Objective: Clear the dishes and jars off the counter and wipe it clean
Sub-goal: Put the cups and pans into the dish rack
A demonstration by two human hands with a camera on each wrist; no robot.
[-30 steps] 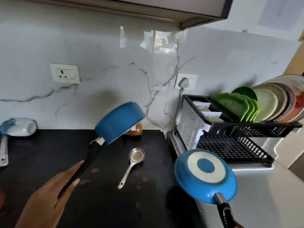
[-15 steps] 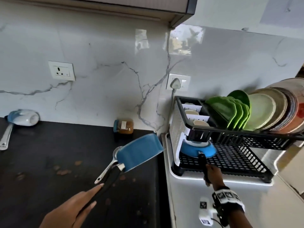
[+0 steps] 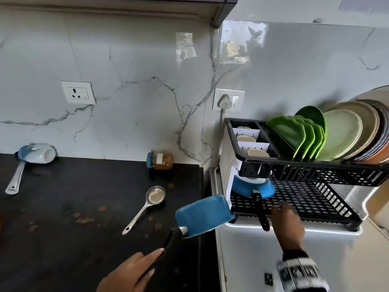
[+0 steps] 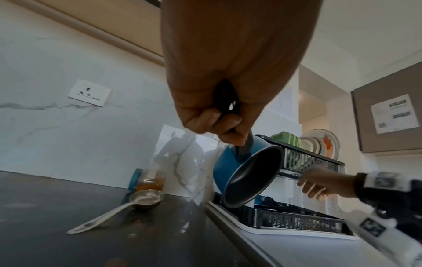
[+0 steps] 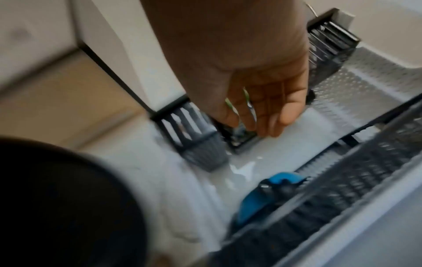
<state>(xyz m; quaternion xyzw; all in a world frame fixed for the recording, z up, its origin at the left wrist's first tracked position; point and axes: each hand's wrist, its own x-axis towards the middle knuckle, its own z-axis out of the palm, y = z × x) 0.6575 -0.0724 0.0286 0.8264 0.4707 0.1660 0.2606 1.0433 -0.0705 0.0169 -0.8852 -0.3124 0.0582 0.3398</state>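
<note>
My left hand (image 3: 128,272) grips the black handle of the blue pot (image 3: 205,216), fingers curled round it; the pot is tilted in the air over the right edge of the dark counter (image 3: 63,239), its mouth turned toward the rack (image 3: 311,199). My right hand (image 3: 288,222) is empty, fingers straight and loose, hovering at the front of the rack's lower shelf, just right of the pan handle, not touching it. The blue pan (image 3: 253,187) lies upside down on the lower shelf at its left end, handle sticking out the front. Still on the counter: a ladle (image 3: 145,207) near the middle, a jar (image 3: 160,160) on its side against the wall, and a white-blue bottle (image 3: 36,153) lying far left. Brown stains (image 3: 84,220) dot the counter. Green plates (image 3: 303,138) stand in the upper shelf.
</note>
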